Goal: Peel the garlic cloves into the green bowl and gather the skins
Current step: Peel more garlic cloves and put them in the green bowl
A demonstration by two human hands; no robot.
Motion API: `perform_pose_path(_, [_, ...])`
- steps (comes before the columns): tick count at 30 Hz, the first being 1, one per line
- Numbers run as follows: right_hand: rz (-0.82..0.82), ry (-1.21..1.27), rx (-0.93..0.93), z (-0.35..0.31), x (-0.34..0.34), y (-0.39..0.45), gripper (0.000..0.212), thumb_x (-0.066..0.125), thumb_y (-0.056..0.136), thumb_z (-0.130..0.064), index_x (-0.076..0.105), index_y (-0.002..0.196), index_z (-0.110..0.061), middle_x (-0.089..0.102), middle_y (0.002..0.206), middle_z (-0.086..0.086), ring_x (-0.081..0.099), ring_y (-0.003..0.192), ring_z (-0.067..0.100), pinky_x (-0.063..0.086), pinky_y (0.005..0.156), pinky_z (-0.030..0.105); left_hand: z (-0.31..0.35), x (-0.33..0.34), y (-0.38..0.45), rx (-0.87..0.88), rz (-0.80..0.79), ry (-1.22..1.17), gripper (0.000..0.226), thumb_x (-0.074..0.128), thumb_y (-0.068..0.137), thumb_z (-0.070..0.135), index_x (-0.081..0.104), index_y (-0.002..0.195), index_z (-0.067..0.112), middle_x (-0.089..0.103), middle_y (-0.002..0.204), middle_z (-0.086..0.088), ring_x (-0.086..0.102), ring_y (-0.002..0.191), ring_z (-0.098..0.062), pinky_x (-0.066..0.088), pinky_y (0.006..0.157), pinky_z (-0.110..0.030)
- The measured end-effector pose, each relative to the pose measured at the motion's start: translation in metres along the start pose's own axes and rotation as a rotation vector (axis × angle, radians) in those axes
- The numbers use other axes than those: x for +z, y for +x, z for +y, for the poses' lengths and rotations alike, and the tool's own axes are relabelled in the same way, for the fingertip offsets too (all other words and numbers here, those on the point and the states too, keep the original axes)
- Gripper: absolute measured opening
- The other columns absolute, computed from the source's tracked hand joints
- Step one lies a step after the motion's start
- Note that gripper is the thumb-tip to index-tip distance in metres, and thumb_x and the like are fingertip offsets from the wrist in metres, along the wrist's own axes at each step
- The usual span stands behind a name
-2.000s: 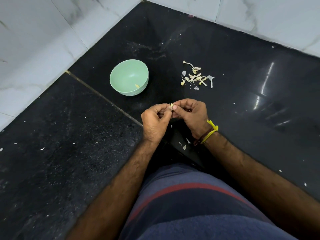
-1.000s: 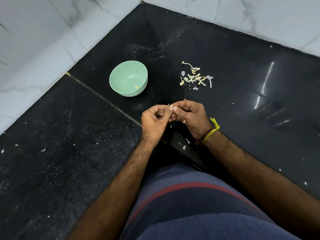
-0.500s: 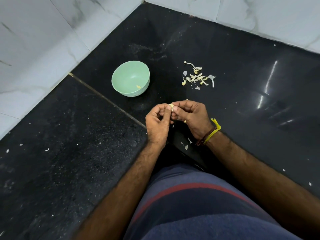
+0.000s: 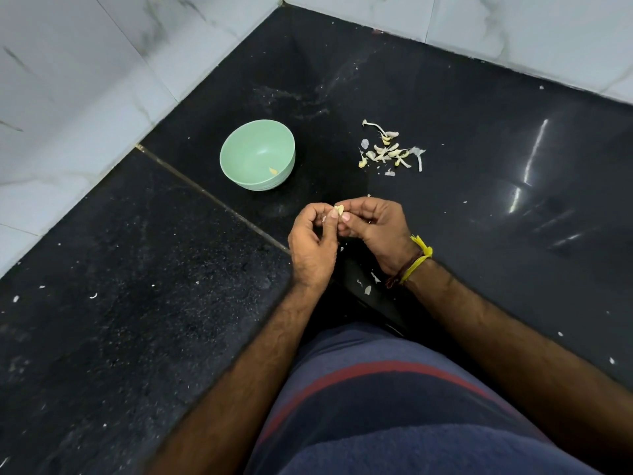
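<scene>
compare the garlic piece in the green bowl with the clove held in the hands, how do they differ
The garlic piece in the green bowl lies loose near the bowl's near wall, touched by nothing; the garlic clove is pinched between the left hand and right hand. The bowl piece shows whole; the held clove is partly hidden by fingertips. Whether skin remains on the held clove is too small to tell. Both are small and pale yellow.

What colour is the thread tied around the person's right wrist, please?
Yellow thread, beside a dark band; head view.
</scene>
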State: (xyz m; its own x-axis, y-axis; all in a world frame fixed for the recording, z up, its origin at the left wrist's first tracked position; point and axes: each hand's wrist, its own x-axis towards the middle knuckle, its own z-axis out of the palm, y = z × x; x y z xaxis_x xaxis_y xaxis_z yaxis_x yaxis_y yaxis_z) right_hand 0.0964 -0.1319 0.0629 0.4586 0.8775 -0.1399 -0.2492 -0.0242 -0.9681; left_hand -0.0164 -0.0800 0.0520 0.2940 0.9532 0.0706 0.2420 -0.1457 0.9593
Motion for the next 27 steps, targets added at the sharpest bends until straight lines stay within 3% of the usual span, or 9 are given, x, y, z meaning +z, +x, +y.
perform_pose_path(4, [-0.003, -0.022, -0.010, -0.0024, 0.0025, -0.0018, 0.013, 0.065, 0.091, 0.002, 0.071, 0.101, -0.001, 0.075, 0.090, 0.012, 0.073, 0.082, 0.018, 0.056, 0.067, 0.022, 0.0026, 0.0010, -0.0010, 0.071, 0.035, 0.180, 0.006, 0.064, 0.094, 0.014, 0.064, 0.091, 0.009, 0.066, 0.090, -0.003, 0.060, 0.081, -0.011, 0.046, 0.072, -0.017])
perform_pose_path(9, [0.017, -0.060, 0.002, -0.0020, 0.0022, 0.0005, 0.010, 0.066, 0.091, -0.001, 0.073, 0.092, -0.008, 0.076, 0.087, 0.014, 0.074, 0.083, 0.027, 0.061, 0.074, 0.039, 0.0032, -0.0012, -0.0013, 0.121, 0.036, 0.242, 0.005, 0.065, 0.089, 0.005, 0.062, 0.088, 0.009, 0.062, 0.090, -0.002, 0.052, 0.081, 0.007, 0.036, 0.072, -0.003])
perform_pose_path(12, [0.045, -0.069, 0.011, 0.0022, 0.0016, 0.0017, 0.013, 0.065, 0.091, -0.002, 0.074, 0.090, -0.011, 0.076, 0.088, 0.012, 0.073, 0.087, 0.032, 0.060, 0.076, 0.044, 0.0047, 0.0007, -0.0013, 0.104, 0.034, 0.260, 0.007, 0.067, 0.089, 0.007, 0.062, 0.087, 0.010, 0.063, 0.090, -0.002, 0.052, 0.080, 0.005, 0.036, 0.071, -0.003])
perform_pose_path(16, [0.088, -0.046, 0.080, 0.0033, 0.0004, 0.0053, 0.009, 0.065, 0.093, -0.006, 0.073, 0.094, -0.008, 0.072, 0.089, 0.015, 0.068, 0.081, 0.023, 0.058, 0.071, 0.035, 0.0024, -0.0018, -0.0002, 0.095, 0.051, 0.250, 0.008, 0.069, 0.088, 0.009, 0.063, 0.085, 0.013, 0.065, 0.088, 0.001, 0.057, 0.078, -0.005, 0.043, 0.071, -0.013])
perform_pose_path(19, [0.068, 0.096, 0.150, 0.0019, -0.0009, 0.0059, 0.009, 0.062, 0.094, -0.003, 0.071, 0.095, -0.004, 0.070, 0.083, 0.014, 0.065, 0.073, 0.017, 0.057, 0.067, 0.028, 0.0041, -0.0029, -0.0011, 0.080, 0.028, 0.214, 0.004, 0.067, 0.092, 0.011, 0.069, 0.095, 0.010, 0.069, 0.085, 0.004, 0.062, 0.075, -0.007, 0.052, 0.069, -0.023])
perform_pose_path(22, [0.077, 0.159, 0.174, 0.0009, 0.0002, 0.0049, 0.008, 0.063, 0.093, -0.001, 0.070, 0.096, -0.001, 0.071, 0.081, 0.015, 0.067, 0.069, 0.015, 0.059, 0.068, 0.026, 0.0077, -0.0042, -0.0015, 0.101, 0.005, 0.158, 0.022, 0.063, 0.093, 0.005, 0.071, 0.111, 0.015, 0.069, 0.082, 0.004, 0.064, 0.073, -0.007, 0.055, 0.072, -0.023])
perform_pose_path(25, [0.096, 0.118, 0.135, 0.0002, -0.0005, 0.0054, 0.011, 0.065, 0.092, 0.000, 0.069, 0.100, 0.005, 0.072, 0.084, 0.019, 0.069, 0.070, 0.019, 0.060, 0.069, 0.028, 0.0068, -0.0049, -0.0028, 0.137, 0.003, 0.133, 0.023, 0.062, 0.095, 0.008, 0.075, 0.114, 0.013, 0.075, 0.100, 0.003, 0.070, 0.090, -0.008, 0.058, 0.083, -0.026])
perform_pose_path(27, [0.105, 0.033, 0.081, 0.0003, -0.0016, 0.0064, 0.012, 0.068, 0.090, -0.002, 0.069, 0.100, 0.005, 0.073, 0.089, 0.022, 0.071, 0.077, 0.026, 0.061, 0.071, 0.033, 0.0065, -0.0045, -0.0030, 0.094, 0.011, 0.107, 0.016, 0.069, 0.095, 0.017, 0.077, 0.107, 0.012, 0.076, 0.092, 0.001, 0.071, 0.079, -0.011, 0.059, 0.074, -0.024])
